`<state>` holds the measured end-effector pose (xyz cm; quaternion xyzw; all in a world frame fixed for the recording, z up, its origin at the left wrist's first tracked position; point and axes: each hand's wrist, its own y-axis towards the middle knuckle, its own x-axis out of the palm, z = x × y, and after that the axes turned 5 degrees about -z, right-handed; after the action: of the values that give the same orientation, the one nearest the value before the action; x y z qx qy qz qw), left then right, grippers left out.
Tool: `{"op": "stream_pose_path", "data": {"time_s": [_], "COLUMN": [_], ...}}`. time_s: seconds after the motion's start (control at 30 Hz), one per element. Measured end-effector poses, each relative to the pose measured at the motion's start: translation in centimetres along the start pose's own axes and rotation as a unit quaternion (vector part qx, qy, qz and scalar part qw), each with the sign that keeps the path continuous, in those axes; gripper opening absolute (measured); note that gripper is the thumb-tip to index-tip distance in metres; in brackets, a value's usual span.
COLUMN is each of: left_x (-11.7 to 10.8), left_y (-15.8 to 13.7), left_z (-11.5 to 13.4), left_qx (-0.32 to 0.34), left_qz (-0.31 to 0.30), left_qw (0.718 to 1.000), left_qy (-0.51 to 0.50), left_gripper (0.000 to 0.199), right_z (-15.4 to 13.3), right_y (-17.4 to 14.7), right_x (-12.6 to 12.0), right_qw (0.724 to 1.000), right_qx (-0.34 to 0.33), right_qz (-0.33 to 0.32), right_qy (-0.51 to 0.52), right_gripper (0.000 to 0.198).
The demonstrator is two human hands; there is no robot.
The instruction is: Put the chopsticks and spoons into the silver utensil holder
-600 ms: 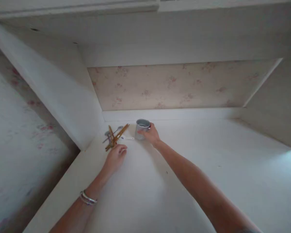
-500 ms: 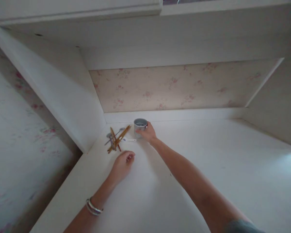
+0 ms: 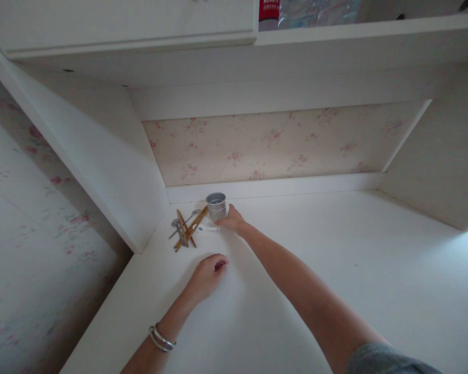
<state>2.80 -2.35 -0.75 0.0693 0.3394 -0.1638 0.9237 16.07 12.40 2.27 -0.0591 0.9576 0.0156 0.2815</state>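
A silver metal cup (image 3: 217,206) stands upright near the back of the white surface. My right hand (image 3: 233,219) is at its right side, thumb low by the cup's base and fingers apart, no longer wrapped round it. Nearer to me, my left hand (image 3: 209,275) is loosely curled with nothing visible in it; a silver bangle circles that wrist. Several wooden chopsticks (image 3: 191,228) lie crossed in a pile left of the cup. Metal spoons (image 3: 176,224) lie among them. A white spoon with a blue mark (image 3: 209,228) rests in front of the cup.
A white side panel (image 3: 101,156) rises left of the pile. Overhead hangs a white cabinet (image 3: 140,26), with plastic-wrapped bottles (image 3: 308,13) on its shelf. Floral wallpaper (image 3: 234,150) covers the back, above a low white ledge (image 3: 296,183).
The cup has shifted left, closer to the chopsticks. My right hand's grip round it has loosened. My left hand has moved slightly right and nearer to me, and the view has tilted up.
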Motion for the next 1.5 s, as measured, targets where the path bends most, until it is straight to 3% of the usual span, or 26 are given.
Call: {"op": "stream_pose_path", "data": {"time_s": [0.07, 0.17, 0.3, 0.5, 0.7, 0.93, 1.27, 1.5], "left_x": [0.1, 0.7, 2.3, 5.6, 8.1, 7.3, 7.3, 7.3], "left_y": [0.1, 0.2, 0.3, 0.6, 0.6, -0.5, -0.6, -0.6], "left_z": [0.0, 0.4, 2.2, 6.3, 7.1, 6.8, 6.7, 6.6], "left_qx": [0.002, 0.001, 0.009, 0.104, 0.102, 0.104, 0.101, 0.097], "left_qz": [0.000, 0.013, 0.015, -0.025, -0.048, -0.054, -0.053, -0.059], "left_qw": [1.000, 1.000, 0.999, 0.990, 0.991, 0.990, 0.991, 0.990], "left_qy": [0.004, 0.003, -0.045, -0.095, -0.070, -0.073, -0.067, -0.082], "left_gripper": [0.021, 0.022, 0.030, 0.033, 0.028, 0.026, 0.032, 0.032], "right_z": [0.9, 2.4, 3.7, 4.5, 6.4, 6.4, 6.5, 6.6], "right_y": [-2.5, -7.4, -14.5, -21.0, -21.6, -21.5, -21.7, -21.7], "right_x": [-0.8, -2.2, -3.9, -6.0, -7.3, -6.9, -7.0, -6.8], "right_qw": [0.999, 0.995, 0.983, 0.991, 0.991, 0.985, 0.985, 0.989], "right_qx": [0.011, 0.014, -0.036, -0.085, -0.103, -0.099, -0.109, -0.104], "right_qz": [-0.035, -0.093, -0.163, -0.098, -0.085, -0.141, -0.134, -0.098], "right_qy": [0.012, 0.029, 0.076, 0.035, -0.002, 0.018, -0.003, 0.037], "right_gripper": [0.088, 0.060, 0.024, 0.033, 0.047, 0.045, 0.042, 0.024]}}
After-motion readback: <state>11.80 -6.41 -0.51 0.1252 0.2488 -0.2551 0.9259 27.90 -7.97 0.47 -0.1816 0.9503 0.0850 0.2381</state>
